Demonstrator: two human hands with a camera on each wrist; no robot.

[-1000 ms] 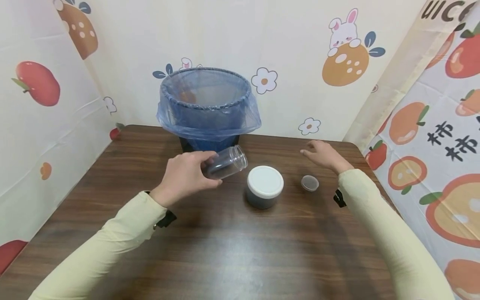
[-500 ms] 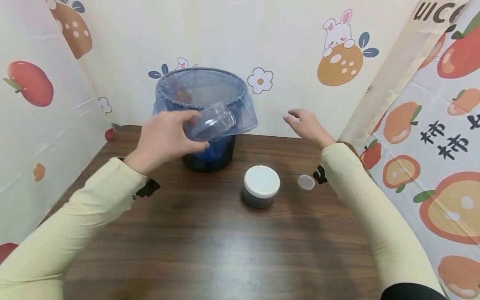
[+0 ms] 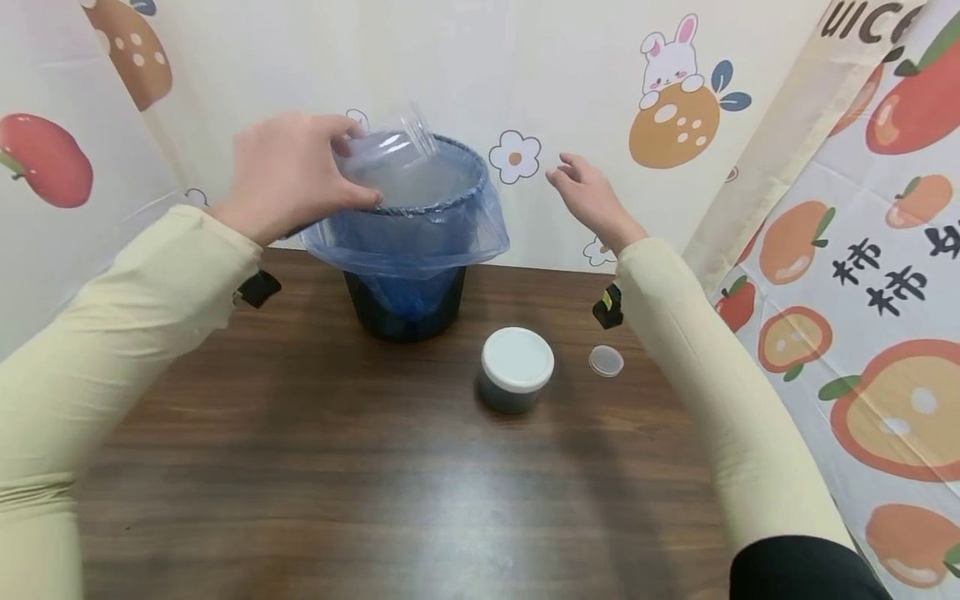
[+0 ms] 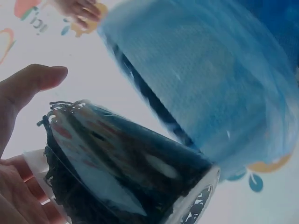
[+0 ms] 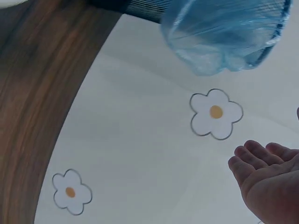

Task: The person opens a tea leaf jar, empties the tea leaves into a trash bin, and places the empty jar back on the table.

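A disc [image 3: 606, 361] lies at the lidded tub's [image 3: 517, 360] three o'clock, the bin [image 3: 407, 287] at ten, a tilted clear jar [image 3: 390, 157] by its mouth, left hand [image 3: 288, 173] spread, thumb off the jar, right hand [image 3: 590, 198] loosely bent at one.

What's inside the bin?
The blue liner shows inside the bin. Anything lower can't be seen: the front side blocks it, and the jar and left hand cover part.

We are seeing a tub [image 3: 517, 367] sitting on the table [image 3: 360, 467], a disc [image 3: 606, 361] lying near it, and printed curtains [image 3: 465, 67] hanging behind.
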